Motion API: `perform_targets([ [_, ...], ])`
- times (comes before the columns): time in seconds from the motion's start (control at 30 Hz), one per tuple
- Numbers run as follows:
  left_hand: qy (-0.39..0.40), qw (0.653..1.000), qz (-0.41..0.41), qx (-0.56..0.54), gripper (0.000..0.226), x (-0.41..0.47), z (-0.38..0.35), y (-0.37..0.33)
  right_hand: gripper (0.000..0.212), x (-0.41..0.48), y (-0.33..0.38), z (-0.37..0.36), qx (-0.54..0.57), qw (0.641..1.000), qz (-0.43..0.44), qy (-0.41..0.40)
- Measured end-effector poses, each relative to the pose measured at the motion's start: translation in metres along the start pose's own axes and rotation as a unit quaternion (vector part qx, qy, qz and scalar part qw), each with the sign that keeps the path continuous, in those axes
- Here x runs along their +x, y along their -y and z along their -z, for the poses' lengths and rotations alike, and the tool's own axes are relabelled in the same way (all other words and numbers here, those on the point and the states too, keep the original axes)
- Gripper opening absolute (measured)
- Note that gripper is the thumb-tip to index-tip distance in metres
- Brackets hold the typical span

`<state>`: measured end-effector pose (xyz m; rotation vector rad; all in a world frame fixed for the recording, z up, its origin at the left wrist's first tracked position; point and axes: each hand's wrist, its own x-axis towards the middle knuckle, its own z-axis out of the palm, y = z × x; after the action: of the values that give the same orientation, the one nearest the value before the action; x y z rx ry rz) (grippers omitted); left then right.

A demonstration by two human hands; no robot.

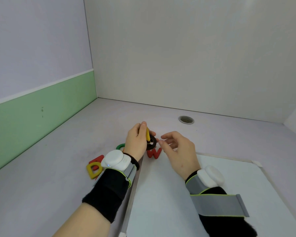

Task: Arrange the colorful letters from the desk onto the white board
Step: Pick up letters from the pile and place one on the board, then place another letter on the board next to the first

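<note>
My left hand (pixel 137 139) is raised over the desk and grips a yellow letter (pixel 148 134) edge-on, with a black ring-shaped letter (pixel 152 143) hanging against it. My right hand (pixel 178 147) hovers just to the right, fingers apart and holding nothing, its fingertips close to the black letter. A red W (pixel 153 153) lies on the desk below both hands, at the white board's far left corner. The white board (pixel 195 194) lies flat at the lower right, with no letters visible on it. A yellow D (pixel 93 169), a red letter (pixel 97 159) and a green letter (pixel 120 145) lie left of my left wrist.
A round metal cable hole (pixel 186 119) sits in the desk behind the hands. A green and lilac wall (pixel 41 106) bounds the desk on the left, a pale panel at the back. Both wrists wear black bands with white devices.
</note>
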<state>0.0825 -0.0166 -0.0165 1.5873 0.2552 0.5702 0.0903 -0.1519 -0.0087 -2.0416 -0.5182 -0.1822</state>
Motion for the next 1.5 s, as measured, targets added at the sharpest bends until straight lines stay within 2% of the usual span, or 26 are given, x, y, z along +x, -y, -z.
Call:
perform_targets([
  [0.17, 0.019, 1.0, -0.022, 0.003, 0.035, -0.004, -0.007, -0.001, 0.013, -0.001, 0.002, 0.0, 0.066, 0.997, -0.018, 0.022],
  [0.43, 0.038, 0.999, -0.002, -0.024, 0.035, -0.006, -0.008, 0.001, 0.015, 0.001, 0.0, 0.0, 0.069, 0.997, -0.005, 0.025],
  [0.6, 0.009, 1.0, 0.011, -0.028, 0.035, -0.005, -0.01, 0.001, 0.012, 0.003, -0.001, 0.002, 0.08, 0.997, -0.012, 0.007],
  [0.8, -0.021, 0.999, 0.013, -0.047, 0.033, -0.004, -0.006, -0.001, 0.017, 0.004, 0.001, 0.006, 0.151, 0.987, -0.054, -0.005],
  [1.03, -0.019, 0.996, 0.045, -0.072, 0.031, -0.006, -0.004, -0.005, 0.011, 0.007, 0.004, 0.017, 0.198, 0.975, -0.096, -0.023],
  [1.17, -0.012, 0.997, 0.044, -0.063, 0.031, -0.006, -0.005, -0.006, 0.012, 0.009, 0.009, 0.027, 0.185, 0.978, -0.096, -0.012],
  [1.33, -0.007, 0.998, 0.038, -0.058, 0.03, -0.007, -0.007, -0.003, 0.022, 0.016, 0.008, 0.051, 0.097, 0.993, -0.064, 0.003],
  [1.4, -0.005, 0.998, 0.035, -0.054, 0.03, -0.006, -0.006, -0.003, 0.02, 0.015, 0.004, 0.053, 0.078, 0.995, -0.063, 0.022],
  [1.5, -0.008, 0.998, 0.031, -0.056, 0.03, -0.005, -0.006, -0.002, 0.028, 0.008, -0.007, 0.049, 0.026, 0.996, -0.043, 0.068],
])
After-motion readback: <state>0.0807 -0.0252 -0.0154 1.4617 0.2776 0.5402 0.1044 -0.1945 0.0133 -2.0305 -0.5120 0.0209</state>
